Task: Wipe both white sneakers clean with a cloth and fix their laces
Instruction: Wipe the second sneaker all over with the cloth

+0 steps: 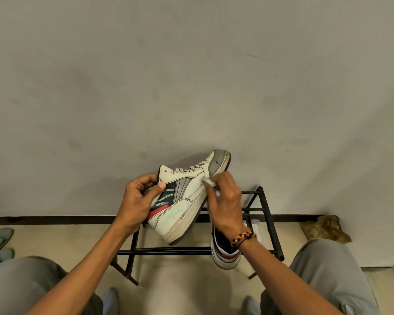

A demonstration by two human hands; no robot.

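Above the black metal rack [263, 214], left hand [138, 201] gripping heel of white sneaker [182, 201], right hand [225, 201] pinching small cloth [209, 183] against its side, second sneaker [225, 258] on the rack

Both bare forearms are reaching forward; left hand [138, 202] is curling with thumb out, right hand [225, 204], beaded bracelet [243, 238] at wrist, is pinching fingers downward.

We're looking down and forward from the person's head, close over the black rack [263, 202], facing the wall [191, 76].
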